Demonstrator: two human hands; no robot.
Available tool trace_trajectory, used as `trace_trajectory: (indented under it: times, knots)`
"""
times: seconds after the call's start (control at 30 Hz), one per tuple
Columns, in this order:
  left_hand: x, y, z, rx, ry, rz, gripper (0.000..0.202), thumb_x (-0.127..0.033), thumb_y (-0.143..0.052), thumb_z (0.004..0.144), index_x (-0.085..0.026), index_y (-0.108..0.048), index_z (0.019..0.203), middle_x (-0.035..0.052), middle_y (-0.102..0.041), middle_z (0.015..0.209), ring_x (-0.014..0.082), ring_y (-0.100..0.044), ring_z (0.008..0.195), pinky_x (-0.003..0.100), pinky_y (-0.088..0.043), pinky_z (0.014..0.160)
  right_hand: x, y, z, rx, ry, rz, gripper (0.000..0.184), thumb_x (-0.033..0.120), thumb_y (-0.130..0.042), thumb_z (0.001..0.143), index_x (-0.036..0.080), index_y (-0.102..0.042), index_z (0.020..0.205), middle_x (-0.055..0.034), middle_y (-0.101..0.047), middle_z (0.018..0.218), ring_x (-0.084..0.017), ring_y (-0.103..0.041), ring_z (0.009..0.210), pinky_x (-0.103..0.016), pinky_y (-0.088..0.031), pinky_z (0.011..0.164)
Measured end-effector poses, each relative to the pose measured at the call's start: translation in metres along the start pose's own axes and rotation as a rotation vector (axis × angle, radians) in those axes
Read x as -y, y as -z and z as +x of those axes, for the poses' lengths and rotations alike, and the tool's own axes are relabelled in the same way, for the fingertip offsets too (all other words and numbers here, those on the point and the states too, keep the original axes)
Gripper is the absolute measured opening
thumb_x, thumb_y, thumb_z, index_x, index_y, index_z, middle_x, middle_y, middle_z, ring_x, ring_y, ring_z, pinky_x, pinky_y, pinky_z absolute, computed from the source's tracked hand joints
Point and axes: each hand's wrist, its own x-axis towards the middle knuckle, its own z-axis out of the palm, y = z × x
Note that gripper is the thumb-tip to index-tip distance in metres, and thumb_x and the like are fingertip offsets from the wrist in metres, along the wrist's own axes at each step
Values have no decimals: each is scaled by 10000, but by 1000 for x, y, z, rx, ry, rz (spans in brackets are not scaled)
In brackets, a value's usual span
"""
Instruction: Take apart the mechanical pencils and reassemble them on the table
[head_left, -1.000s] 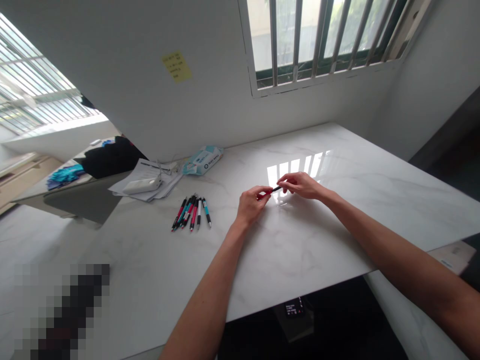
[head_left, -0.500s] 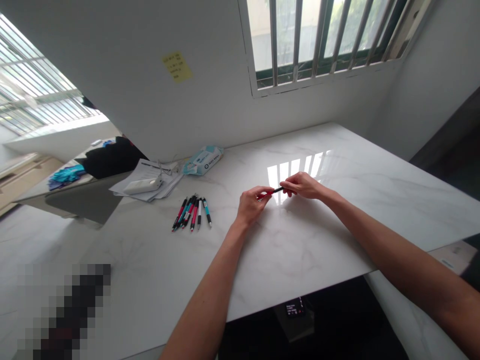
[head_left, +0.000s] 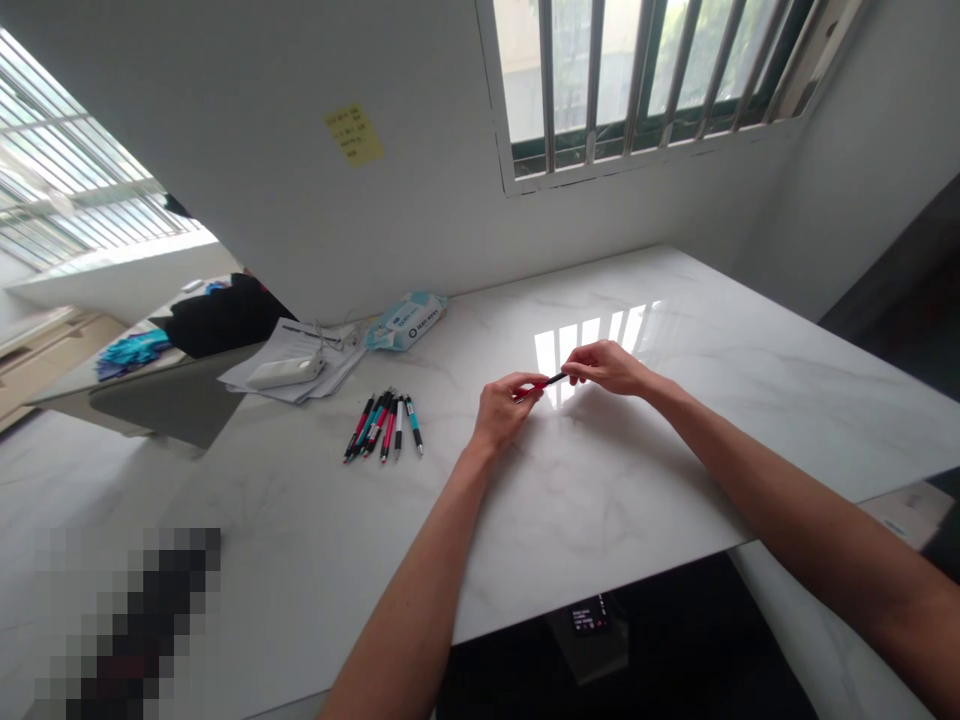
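Above the white marbled table, my left hand is closed around the red barrel of a red and black pen. My right hand pinches the black end of the same pen, its fingers curled together. The pen lies nearly level between both hands, tilted slightly up to the right. Part of its barrel is hidden behind my left fingers. Left of my left hand, several pens in red, teal and white with black grips rest in a loose row on the table.
A pack of wipes lies near the wall. Left of it, papers carry a white device with a cable. A yellow note is stuck to the wall, beside a barred window. The table's front edge runs before my body.
My right hand's fingers have shifted very slightly at the black end of the pen. My left hand and the row of pens look the same.
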Motion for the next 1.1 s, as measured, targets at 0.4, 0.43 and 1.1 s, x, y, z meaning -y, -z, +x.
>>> trace_trajectory:
  times: [0.4,0.43,1.1]
  knots:
    - [0,0,1,-34,33,2,227,-194,-677,871,-262,-827,1027,23,-803,1067,173,-758,767,306,-629,785,-3,3,0,40,44,66,346,460,-749,852,216,-765,1096,-50,-772,906,-201,-687,832,-316,-504,762]
    - [0,0,1,-32,32,-6,227,-192,-678,868,-259,-827,1026,24,-803,1064,174,-759,769,306,-628,786,-3,4,0,41,45,74,322,453,-745,853,213,-768,1067,-54,-773,909,-204,-691,838,-319,-507,767]
    - [0,0,1,-17,-8,8,251,-159,-674,865,-250,-820,1048,25,-809,1069,179,-762,857,308,-620,849,2,5,-2,70,0,19,347,506,-636,948,197,-738,1068,-59,-771,841,-180,-649,742,-321,-482,713]
